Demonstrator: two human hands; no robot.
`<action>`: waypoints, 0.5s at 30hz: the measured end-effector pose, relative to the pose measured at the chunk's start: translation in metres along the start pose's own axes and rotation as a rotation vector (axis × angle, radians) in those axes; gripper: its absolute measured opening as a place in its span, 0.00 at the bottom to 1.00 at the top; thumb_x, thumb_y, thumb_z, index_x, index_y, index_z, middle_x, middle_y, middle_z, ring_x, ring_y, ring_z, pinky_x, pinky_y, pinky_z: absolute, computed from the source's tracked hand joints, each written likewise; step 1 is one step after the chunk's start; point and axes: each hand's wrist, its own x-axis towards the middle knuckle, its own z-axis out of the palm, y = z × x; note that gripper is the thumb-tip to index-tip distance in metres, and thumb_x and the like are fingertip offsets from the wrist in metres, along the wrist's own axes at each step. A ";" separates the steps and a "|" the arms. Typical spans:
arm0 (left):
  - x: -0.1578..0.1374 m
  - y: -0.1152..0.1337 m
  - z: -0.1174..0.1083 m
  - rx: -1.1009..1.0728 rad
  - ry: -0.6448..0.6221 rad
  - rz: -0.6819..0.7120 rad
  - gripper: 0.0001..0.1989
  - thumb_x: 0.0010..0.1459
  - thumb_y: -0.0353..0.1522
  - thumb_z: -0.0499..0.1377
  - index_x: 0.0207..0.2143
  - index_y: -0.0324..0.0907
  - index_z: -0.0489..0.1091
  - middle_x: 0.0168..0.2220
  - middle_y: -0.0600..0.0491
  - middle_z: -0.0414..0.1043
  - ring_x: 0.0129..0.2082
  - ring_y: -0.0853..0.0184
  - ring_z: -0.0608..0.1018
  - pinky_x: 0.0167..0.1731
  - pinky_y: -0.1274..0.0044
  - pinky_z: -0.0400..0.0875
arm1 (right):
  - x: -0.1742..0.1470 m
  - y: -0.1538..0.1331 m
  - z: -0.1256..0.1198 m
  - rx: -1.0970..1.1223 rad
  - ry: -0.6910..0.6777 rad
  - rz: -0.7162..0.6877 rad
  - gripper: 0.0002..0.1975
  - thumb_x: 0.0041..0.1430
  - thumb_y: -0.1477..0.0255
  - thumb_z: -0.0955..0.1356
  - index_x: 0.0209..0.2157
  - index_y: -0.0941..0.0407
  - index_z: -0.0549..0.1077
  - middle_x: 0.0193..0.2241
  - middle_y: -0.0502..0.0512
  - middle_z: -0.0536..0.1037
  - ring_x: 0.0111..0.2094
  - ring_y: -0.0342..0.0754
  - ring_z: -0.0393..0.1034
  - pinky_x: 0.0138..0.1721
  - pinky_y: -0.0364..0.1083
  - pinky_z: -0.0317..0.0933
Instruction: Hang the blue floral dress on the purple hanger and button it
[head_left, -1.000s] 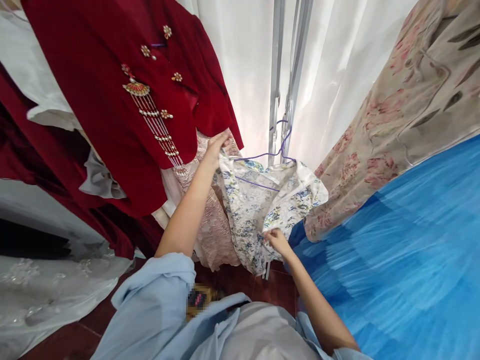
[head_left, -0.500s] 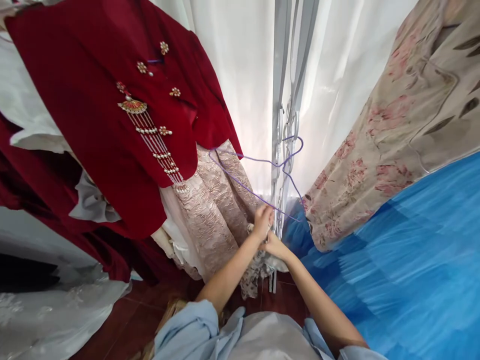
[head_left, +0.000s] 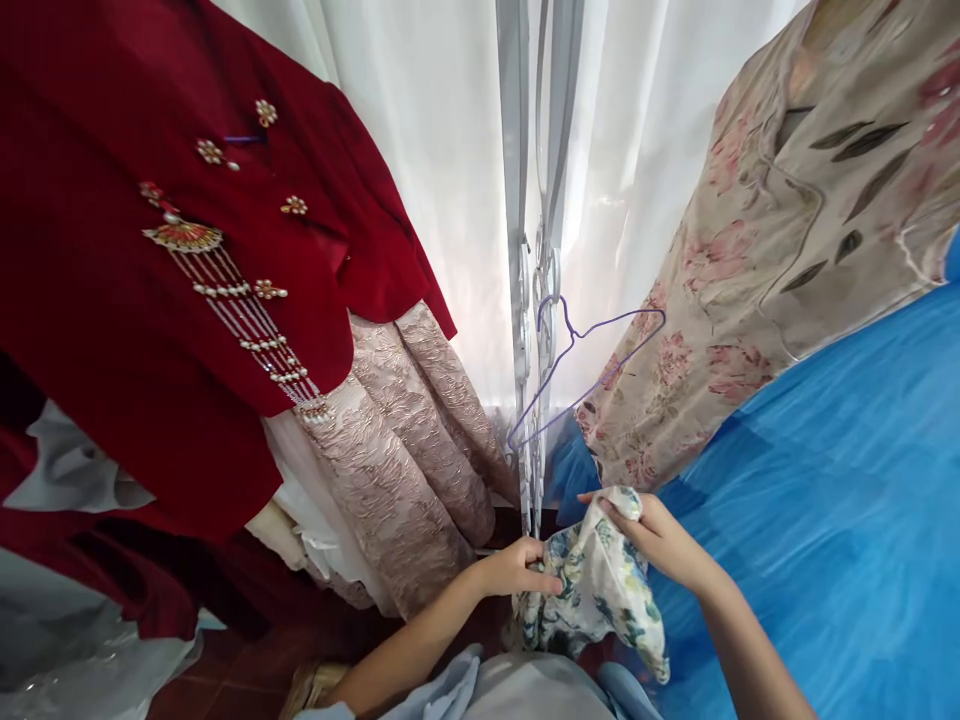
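Between my hands hangs a piece of white floral fabric (head_left: 600, 580) with blue, green and yellow flowers, bunched and folded. My left hand (head_left: 521, 568) grips its left side, thumb lying over the cloth. My right hand (head_left: 649, 530) pinches the upper right part, raised a little higher than the left. Above both hands, a bare purple wire hanger (head_left: 592, 385) hangs by its hook from the white metal stand (head_left: 529, 300), tilted and touching neither hand. The lower part of the fabric droops in front of my body.
To the left hang a dark red jacket (head_left: 315, 230) with beaded ornaments and a pink brocade skirt (head_left: 420, 430). On the right are a beige floral dress (head_left: 720, 300) and a blue tulle skirt (head_left: 810, 500). A white curtain (head_left: 435, 150) covers the back.
My hands have moved apart and lower, and the floral fabric is now spread between them. The purple hanger has swung round to point right. The view has shifted.
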 end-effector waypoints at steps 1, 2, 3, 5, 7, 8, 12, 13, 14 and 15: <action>-0.002 0.006 -0.004 0.092 0.036 0.012 0.23 0.48 0.51 0.68 0.34 0.41 0.74 0.32 0.56 0.71 0.34 0.65 0.71 0.38 0.75 0.67 | -0.002 0.002 -0.007 -0.015 0.045 0.009 0.24 0.65 0.53 0.64 0.24 0.56 0.71 0.22 0.51 0.70 0.28 0.48 0.67 0.33 0.44 0.65; -0.005 0.012 -0.011 0.206 0.095 0.012 0.19 0.50 0.47 0.66 0.32 0.40 0.73 0.30 0.57 0.70 0.32 0.67 0.70 0.36 0.76 0.65 | -0.004 0.006 -0.013 -0.030 0.093 0.014 0.26 0.64 0.51 0.65 0.20 0.55 0.67 0.19 0.49 0.66 0.24 0.46 0.62 0.28 0.43 0.62; -0.010 0.018 -0.018 0.326 0.165 0.002 0.14 0.52 0.42 0.65 0.29 0.40 0.72 0.28 0.58 0.68 0.30 0.68 0.68 0.33 0.77 0.63 | -0.007 0.011 -0.019 -0.046 0.141 0.013 0.27 0.62 0.50 0.66 0.18 0.55 0.64 0.17 0.48 0.63 0.21 0.44 0.58 0.24 0.42 0.59; -0.023 0.029 -0.035 0.516 0.290 -0.026 0.07 0.52 0.33 0.60 0.25 0.39 0.68 0.24 0.59 0.64 0.28 0.69 0.66 0.30 0.78 0.59 | -0.012 0.021 -0.031 -0.070 0.232 -0.001 0.28 0.59 0.49 0.67 0.17 0.55 0.62 0.15 0.47 0.60 0.19 0.42 0.54 0.21 0.42 0.54; -0.043 0.039 -0.048 0.606 0.405 -0.030 0.03 0.49 0.28 0.55 0.23 0.40 0.68 0.23 0.58 0.65 0.27 0.69 0.67 0.29 0.78 0.59 | -0.019 0.033 -0.042 -0.071 0.308 0.001 0.28 0.58 0.48 0.68 0.17 0.56 0.64 0.15 0.48 0.62 0.19 0.42 0.55 0.19 0.42 0.55; -0.053 0.044 -0.052 0.621 0.472 -0.008 0.04 0.47 0.27 0.54 0.24 0.40 0.68 0.23 0.58 0.67 0.27 0.68 0.69 0.30 0.78 0.60 | -0.022 0.040 -0.048 -0.062 0.348 0.014 0.28 0.57 0.49 0.69 0.17 0.56 0.65 0.15 0.49 0.63 0.19 0.43 0.56 0.19 0.42 0.55; -0.087 0.075 -0.059 0.581 0.759 0.231 0.08 0.50 0.29 0.53 0.25 0.44 0.72 0.28 0.54 0.75 0.31 0.62 0.76 0.37 0.73 0.69 | -0.035 0.065 -0.063 0.011 0.535 0.100 0.24 0.52 0.52 0.73 0.18 0.57 0.72 0.17 0.52 0.70 0.19 0.45 0.62 0.18 0.42 0.60; -0.090 0.086 -0.060 0.552 0.803 0.306 0.09 0.52 0.31 0.53 0.24 0.45 0.73 0.28 0.53 0.75 0.32 0.61 0.77 0.38 0.71 0.70 | -0.037 0.069 -0.065 0.035 0.575 0.115 0.22 0.51 0.53 0.74 0.18 0.58 0.74 0.17 0.53 0.72 0.20 0.46 0.63 0.19 0.41 0.61; -0.090 0.097 -0.063 0.519 0.845 0.382 0.09 0.54 0.33 0.54 0.24 0.45 0.72 0.27 0.52 0.75 0.33 0.60 0.77 0.40 0.70 0.71 | -0.039 0.072 -0.067 0.055 0.604 0.123 0.21 0.50 0.55 0.74 0.19 0.58 0.75 0.18 0.53 0.73 0.20 0.46 0.64 0.19 0.41 0.62; -0.087 0.109 -0.066 0.485 0.891 0.458 0.09 0.54 0.34 0.55 0.23 0.46 0.72 0.28 0.52 0.75 0.35 0.59 0.78 0.43 0.69 0.72 | -0.039 0.074 -0.068 0.069 0.623 0.123 0.20 0.50 0.56 0.75 0.20 0.58 0.76 0.19 0.54 0.74 0.21 0.47 0.65 0.19 0.41 0.63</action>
